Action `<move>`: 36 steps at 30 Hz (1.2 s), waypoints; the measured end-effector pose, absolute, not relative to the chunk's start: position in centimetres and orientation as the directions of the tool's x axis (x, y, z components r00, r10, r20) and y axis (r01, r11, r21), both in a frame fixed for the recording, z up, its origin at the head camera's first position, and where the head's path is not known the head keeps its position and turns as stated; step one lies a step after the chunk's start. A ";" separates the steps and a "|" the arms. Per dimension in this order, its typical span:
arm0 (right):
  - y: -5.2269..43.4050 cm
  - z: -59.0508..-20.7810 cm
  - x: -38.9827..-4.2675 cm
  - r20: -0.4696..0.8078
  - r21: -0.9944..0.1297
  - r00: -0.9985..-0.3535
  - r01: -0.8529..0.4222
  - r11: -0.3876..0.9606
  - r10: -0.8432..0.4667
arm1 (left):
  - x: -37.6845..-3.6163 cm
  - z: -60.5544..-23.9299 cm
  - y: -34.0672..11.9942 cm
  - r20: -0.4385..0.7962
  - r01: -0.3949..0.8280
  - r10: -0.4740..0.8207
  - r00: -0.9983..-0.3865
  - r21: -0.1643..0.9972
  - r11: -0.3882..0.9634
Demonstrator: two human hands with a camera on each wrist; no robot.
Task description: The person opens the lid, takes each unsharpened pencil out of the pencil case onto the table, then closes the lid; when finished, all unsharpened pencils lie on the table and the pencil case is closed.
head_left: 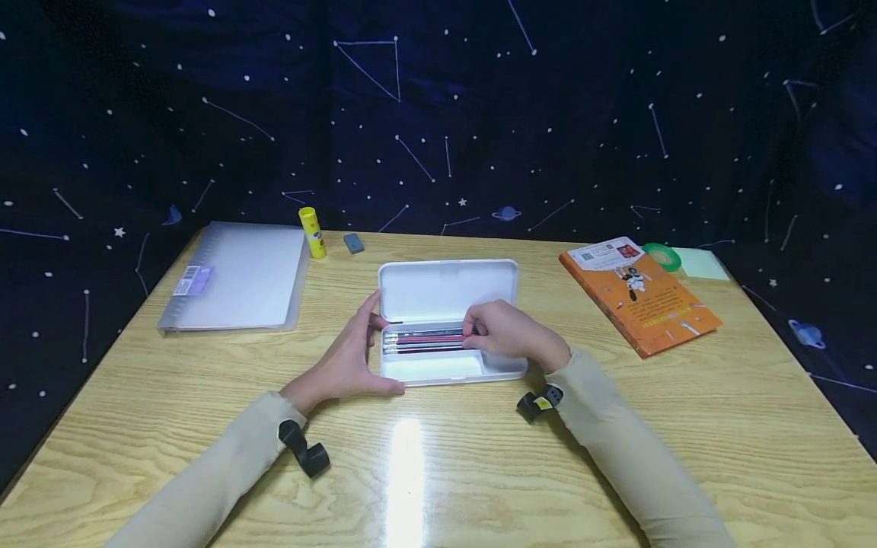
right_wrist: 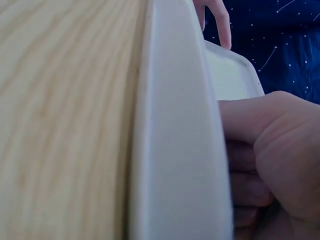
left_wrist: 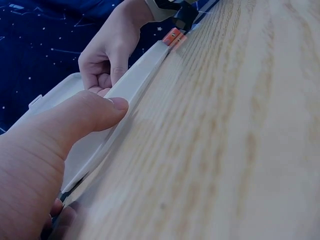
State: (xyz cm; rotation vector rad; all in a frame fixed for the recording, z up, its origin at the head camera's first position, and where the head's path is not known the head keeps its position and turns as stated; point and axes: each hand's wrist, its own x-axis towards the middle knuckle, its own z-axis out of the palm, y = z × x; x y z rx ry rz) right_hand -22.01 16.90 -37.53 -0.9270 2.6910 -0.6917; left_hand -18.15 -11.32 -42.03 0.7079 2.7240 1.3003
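I have the white pencil case [head_left: 448,365] lying open at the middle of the wooden table [head_left: 479,472], lid [head_left: 447,289] tilted up toward the far side, and a row of pencils [head_left: 423,342] lying side by side along the back of its tray. My left hand [head_left: 346,358] rests with straight fingers against the case's left end, thumb along the front edge, steadying it without curling round anything. My right hand [head_left: 505,335] sits inside the tray at the pencils' right ends with its fingers curled over them; it looks pinched on one or more, though I cannot tell exactly how many. I judge this to be the stage of handling the pencils in the tray, either seating or lifting them. The next move calls for keeping the left hand braced so the light case does not slide, and a fine pinch so the neighbouring pencils stay in line. A clear folder [head_left: 236,278], glue stick [head_left: 311,232], eraser [head_left: 353,243] and orange book [head_left: 640,295] lie well apart.
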 end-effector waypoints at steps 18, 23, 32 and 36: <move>25.1 -36.6 -19.7 0.128 -0.395 -0.889 -0.453 0.799 -0.440 | -18.0 -42.1 -11.3 0.158 0.388 0.417 -0.895 0.736 0.555; 29.2 -36.8 -19.0 0.106 -0.366 -0.922 -0.384 0.848 -0.372 | -18.0 -42.2 -11.4 0.156 0.386 0.415 -0.897 0.733 0.561; 32.2 -37.3 -18.6 0.047 -0.312 -0.924 -0.374 0.873 -0.379 | -18.4 -42.3 -12.0 0.203 0.441 0.442 -0.873 0.717 0.540; 32.5 -37.6 -18.6 0.000 -0.302 -0.923 -0.366 0.880 -0.384 | -18.7 -42.2 -12.6 0.212 0.457 0.458 -0.863 0.714 0.531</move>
